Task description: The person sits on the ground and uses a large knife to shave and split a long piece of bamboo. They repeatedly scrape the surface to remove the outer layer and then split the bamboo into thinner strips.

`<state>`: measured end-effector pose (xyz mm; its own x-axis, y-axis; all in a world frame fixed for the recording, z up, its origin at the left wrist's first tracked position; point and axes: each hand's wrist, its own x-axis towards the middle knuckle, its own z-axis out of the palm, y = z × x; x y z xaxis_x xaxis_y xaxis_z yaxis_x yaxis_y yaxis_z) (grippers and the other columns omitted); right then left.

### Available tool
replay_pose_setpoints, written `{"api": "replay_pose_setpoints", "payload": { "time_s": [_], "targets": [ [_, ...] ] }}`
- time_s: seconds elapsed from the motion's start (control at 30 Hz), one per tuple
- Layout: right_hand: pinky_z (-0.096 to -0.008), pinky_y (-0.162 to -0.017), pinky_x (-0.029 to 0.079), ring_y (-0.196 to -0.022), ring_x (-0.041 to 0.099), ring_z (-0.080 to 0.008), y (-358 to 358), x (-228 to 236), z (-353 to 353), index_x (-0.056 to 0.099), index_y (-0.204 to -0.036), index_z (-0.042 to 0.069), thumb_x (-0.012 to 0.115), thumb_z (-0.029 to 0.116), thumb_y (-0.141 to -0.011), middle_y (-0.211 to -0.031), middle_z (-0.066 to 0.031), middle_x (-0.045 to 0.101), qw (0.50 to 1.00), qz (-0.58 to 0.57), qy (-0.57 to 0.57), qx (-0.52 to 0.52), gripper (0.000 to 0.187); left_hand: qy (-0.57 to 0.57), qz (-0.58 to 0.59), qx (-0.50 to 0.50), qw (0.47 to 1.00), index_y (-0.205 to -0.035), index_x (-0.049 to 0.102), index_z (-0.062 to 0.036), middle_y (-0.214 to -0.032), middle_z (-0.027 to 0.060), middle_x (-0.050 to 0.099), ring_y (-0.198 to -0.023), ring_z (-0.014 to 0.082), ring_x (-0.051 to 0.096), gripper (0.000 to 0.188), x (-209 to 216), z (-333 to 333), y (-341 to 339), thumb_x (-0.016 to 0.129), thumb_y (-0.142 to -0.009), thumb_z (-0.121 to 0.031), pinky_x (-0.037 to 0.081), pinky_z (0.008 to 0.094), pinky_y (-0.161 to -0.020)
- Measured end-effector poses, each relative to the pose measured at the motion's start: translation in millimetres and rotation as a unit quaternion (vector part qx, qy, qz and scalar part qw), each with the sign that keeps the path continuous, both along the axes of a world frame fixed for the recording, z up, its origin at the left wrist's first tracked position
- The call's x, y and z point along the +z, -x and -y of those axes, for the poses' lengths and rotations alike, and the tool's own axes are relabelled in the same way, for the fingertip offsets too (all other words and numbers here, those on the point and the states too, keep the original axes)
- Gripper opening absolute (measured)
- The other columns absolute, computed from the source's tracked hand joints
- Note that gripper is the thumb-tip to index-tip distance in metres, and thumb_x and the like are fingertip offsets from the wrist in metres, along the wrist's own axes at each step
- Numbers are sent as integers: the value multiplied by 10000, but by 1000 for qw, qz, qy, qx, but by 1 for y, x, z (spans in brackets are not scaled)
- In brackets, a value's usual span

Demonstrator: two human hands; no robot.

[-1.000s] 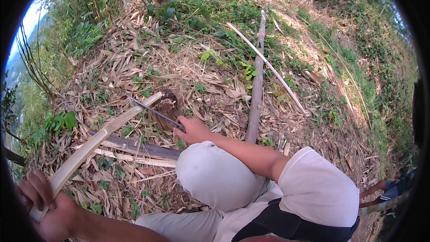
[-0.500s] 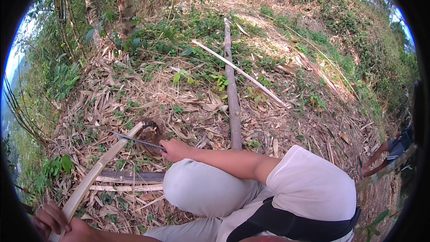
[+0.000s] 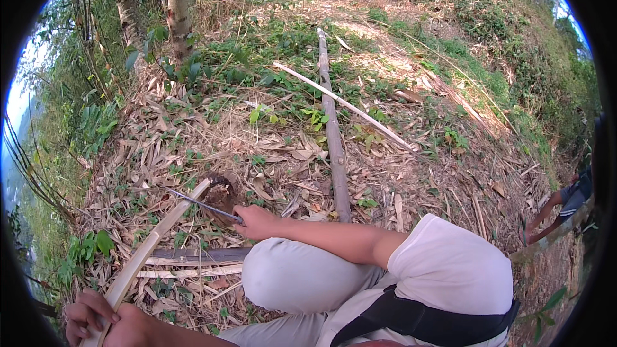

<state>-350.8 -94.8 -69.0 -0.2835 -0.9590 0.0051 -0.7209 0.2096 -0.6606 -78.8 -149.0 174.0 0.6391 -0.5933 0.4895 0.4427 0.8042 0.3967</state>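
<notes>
A long pale split strip of bamboo slants from the lower left up to a dark brown stump in the leaf litter. My left hand has its fingers wrapped round the strip's near end. My right hand is closed on the handle of a long, thin-bladed knife. Its blade points left and crosses the strip near the far end, just left of the stump. The right forearm passes over my bent knee; the handle is mostly hidden in the fist.
A grey pole runs away ahead, with a pale strip across it. A dark split piece and light strips lie beside my knee. Tree trunks rise far left. Another person's arm shows at the right edge.
The view has shifted slightly. The knife blade has slid a little down and right against the strip's end. Both hands keep their holds.
</notes>
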Motion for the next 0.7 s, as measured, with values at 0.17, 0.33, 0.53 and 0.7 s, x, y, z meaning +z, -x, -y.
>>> {"api": "replay_pose_setpoints", "payload": {
  "time_s": [0.17,0.33,0.53,0.7],
  "targets": [
    [-441,-665,519,-694,671,-324,-14,25,-16,579,-1263,56,655,244,-929,-726,-118,665,997,13,70,-7,390,-66,57,72,994,-770,269,-113,-625,52,259,-476,130,212,823,-2,1,-1,375,-793,-929,164,278,-481],
    [-411,-621,529,-615,629,-305,-30,42,-17,462,-1505,198,645,214,-961,-754,-102,610,972,-4,213,104,574,-75,58,78,992,-774,276,-111,-639,49,275,-473,122,216,831,2,2,-1,333,-804,-939,167,257,-466],
    [-416,-609,541,-656,623,-292,-29,35,-5,382,-1563,251,625,194,-979,-804,-111,557,949,-117,216,198,635,-81,29,86,993,-792,297,-96,-611,46,267,-439,107,199,792,2,4,0,377,-841,-882,137,251,-429],
    [-509,-726,542,-779,675,-382,-11,27,-1,245,-1601,267,493,274,-1035,-872,-242,634,996,-82,-28,18,618,-107,24,83,990,-782,288,-111,-627,53,276,-456,119,192,763,6,-3,6,359,-844,-868,139,262,-442]
  ]
}}
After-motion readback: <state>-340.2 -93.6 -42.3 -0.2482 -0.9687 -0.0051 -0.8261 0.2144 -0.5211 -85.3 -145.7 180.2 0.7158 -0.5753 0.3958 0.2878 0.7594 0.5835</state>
